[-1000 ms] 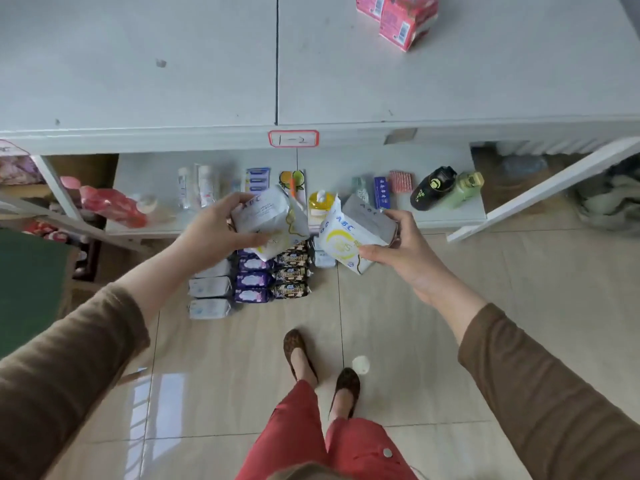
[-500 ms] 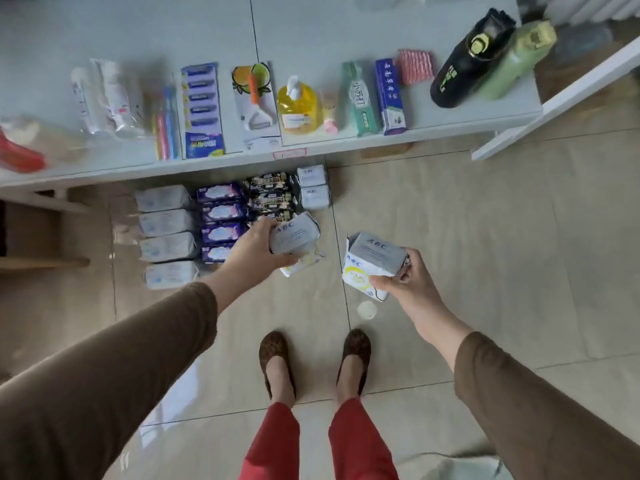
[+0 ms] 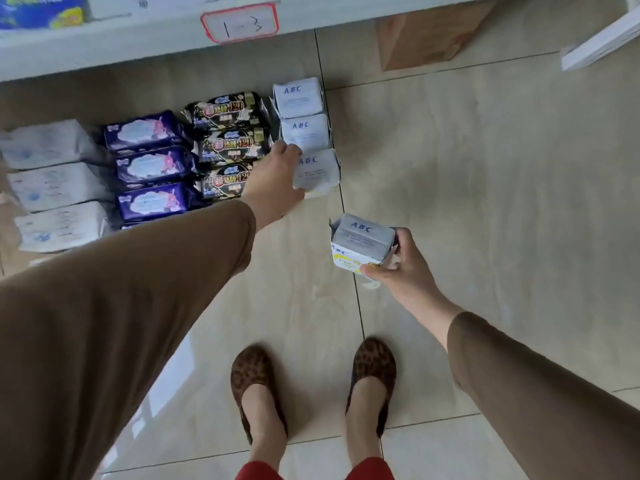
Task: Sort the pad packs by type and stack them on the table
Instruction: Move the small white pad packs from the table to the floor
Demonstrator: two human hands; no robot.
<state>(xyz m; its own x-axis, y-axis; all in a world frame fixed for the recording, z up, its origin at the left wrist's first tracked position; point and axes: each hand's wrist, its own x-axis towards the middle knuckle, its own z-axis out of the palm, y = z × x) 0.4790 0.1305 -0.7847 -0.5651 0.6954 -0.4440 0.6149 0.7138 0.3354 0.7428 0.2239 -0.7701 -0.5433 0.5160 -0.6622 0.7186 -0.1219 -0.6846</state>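
Observation:
Pad packs lie in rows on the tiled floor under a shelf. From left to right there are white packs, purple packs, black packs and grey-white ABC packs. My left hand grips a third ABC pack that sits on the floor at the near end of the ABC row. My right hand holds another ABC pack with a yellow front, in the air to the right of the rows.
The white shelf edge with a red-framed label runs along the top. A brown cardboard box stands under the shelf at the right. My two feet in patterned shoes stand on the tiles below.
I have bent lower towards the floor. My left hand has carried its ABC pack down onto the floor at the end of the ABC row. My right hand has kept its pack.

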